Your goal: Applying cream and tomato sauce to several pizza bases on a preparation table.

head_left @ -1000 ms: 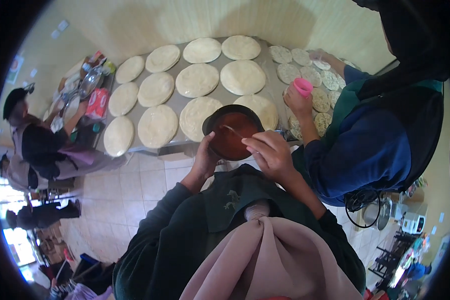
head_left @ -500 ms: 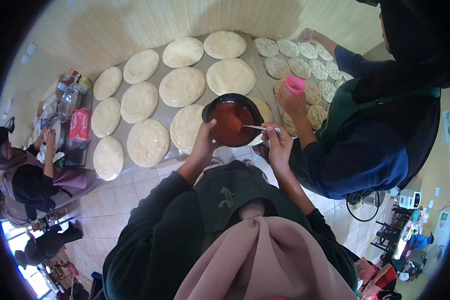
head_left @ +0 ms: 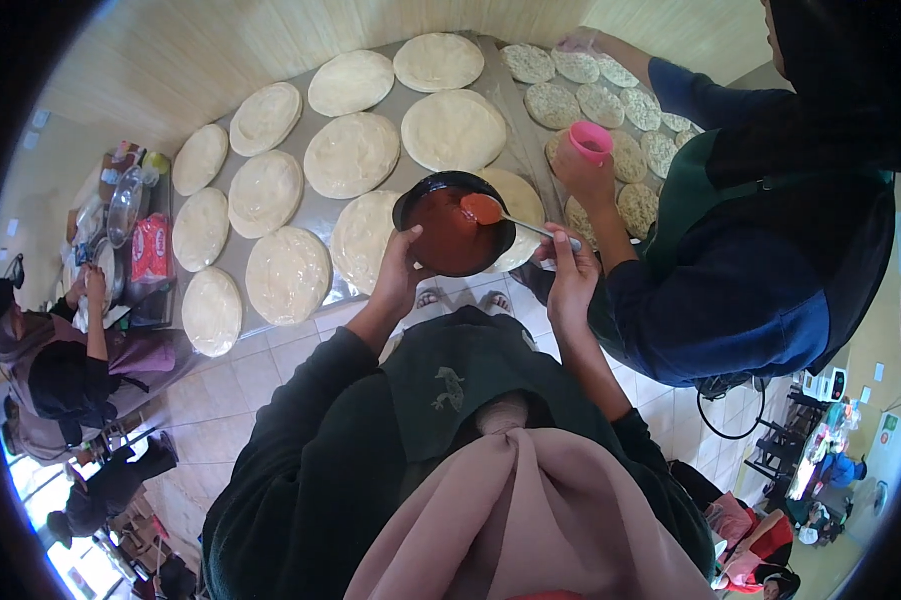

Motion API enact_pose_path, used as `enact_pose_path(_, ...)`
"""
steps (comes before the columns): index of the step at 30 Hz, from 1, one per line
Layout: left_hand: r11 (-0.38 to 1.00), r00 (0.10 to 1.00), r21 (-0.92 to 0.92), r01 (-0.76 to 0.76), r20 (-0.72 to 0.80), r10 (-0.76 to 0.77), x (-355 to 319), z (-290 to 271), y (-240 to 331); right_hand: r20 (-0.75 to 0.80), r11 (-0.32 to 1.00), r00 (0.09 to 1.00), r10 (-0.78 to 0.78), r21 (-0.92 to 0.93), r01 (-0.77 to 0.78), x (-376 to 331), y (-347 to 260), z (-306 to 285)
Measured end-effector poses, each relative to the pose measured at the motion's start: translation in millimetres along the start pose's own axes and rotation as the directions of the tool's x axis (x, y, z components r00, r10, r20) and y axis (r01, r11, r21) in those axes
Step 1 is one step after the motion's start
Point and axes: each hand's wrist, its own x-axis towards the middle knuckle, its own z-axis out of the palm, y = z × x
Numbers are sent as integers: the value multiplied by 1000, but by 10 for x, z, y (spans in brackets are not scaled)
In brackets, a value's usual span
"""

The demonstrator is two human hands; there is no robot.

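Observation:
My left hand (head_left: 399,270) grips the near left rim of a black bowl (head_left: 403,212) of red sauce (head_left: 439,232), tilted toward me. A spoon (head_left: 524,226) is held by its handle in my right hand (head_left: 575,284). Its head, heaped with red sauce, sits over the bowl's opening. Just beyond the bowl, rows of round, flat dough bases (head_left: 454,131) lie on the table (head_left: 363,208); some look shiny, as if under clear film. The bowl partly covers two of the near bases (head_left: 363,236).
At my right a co-worker holds a pink cup (head_left: 591,143) and reaches over small speckled rounds (head_left: 628,157). Another person (head_left: 63,350) works at the far left, near a red package (head_left: 151,249) and a clear bowl (head_left: 126,206). Pale wall panels (head_left: 271,40) rise behind the table.
The spoon has come up out of the sauce with a heaped load. The bowl has shifted slightly left. The co-worker's far hand has moved left over the small rounds.

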Motion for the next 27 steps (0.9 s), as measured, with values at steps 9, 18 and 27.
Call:
enact_pose_path(9,1000,995,-15,25,-94,-26,-19,-58,70,-88,978,987,131,176,-114,138,68,-14)
enact_pose_path(18,1000,991,-3,18,-134,-18,90,-309,85,315,575,818,-480,-592,565,231,405,-190)
enact_pose_path(27,999,990,14,38,-136,-36,133,-339,50,-2,942,974,-228,-252,221,147,194,-92)
